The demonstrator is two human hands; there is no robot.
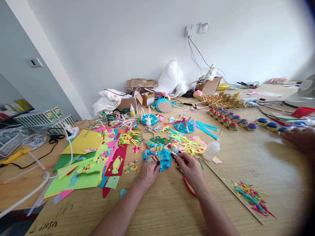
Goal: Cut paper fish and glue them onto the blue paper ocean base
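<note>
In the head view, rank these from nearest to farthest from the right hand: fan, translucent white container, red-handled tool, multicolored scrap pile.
1. Red-handled tool, beside the right hand.
2. Translucent white container, just right, slightly beyond.
3. Multicolored scrap pile, farther right, nearer the wearer.
4. Fan, far right edge.

A craft workroom, judging by the coloured paper, glue bottle and paper fish.
</note>
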